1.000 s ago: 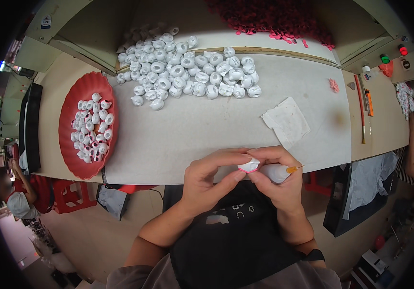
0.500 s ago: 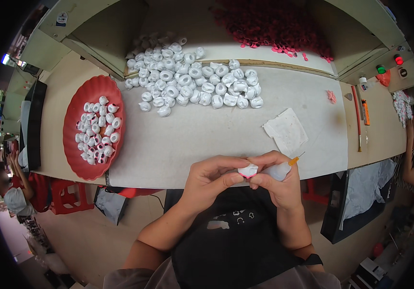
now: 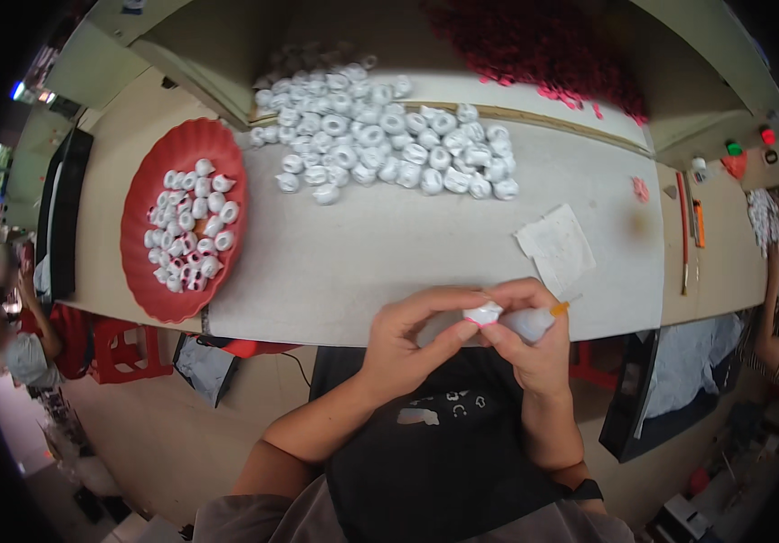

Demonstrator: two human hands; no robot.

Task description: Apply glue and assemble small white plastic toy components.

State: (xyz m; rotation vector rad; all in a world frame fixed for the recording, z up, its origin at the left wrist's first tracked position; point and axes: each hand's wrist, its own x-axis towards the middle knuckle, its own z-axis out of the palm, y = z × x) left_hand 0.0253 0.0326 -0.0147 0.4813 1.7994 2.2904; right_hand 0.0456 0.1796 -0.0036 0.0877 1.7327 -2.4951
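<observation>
Applicator bottle lies level, orange tip rightward, clamped by right hand; left hand pinches white piece; grips unchanged, at worktop near edge.

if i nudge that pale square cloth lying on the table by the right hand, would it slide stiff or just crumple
The square cloth would probably crumple rather than slide as one piece: it lies flat and thin on the table, with slightly uneven, wavy edges. It looks light, so a nudge might bunch or lift a corner. Nothing rests on it, so it should move easily.
</observation>
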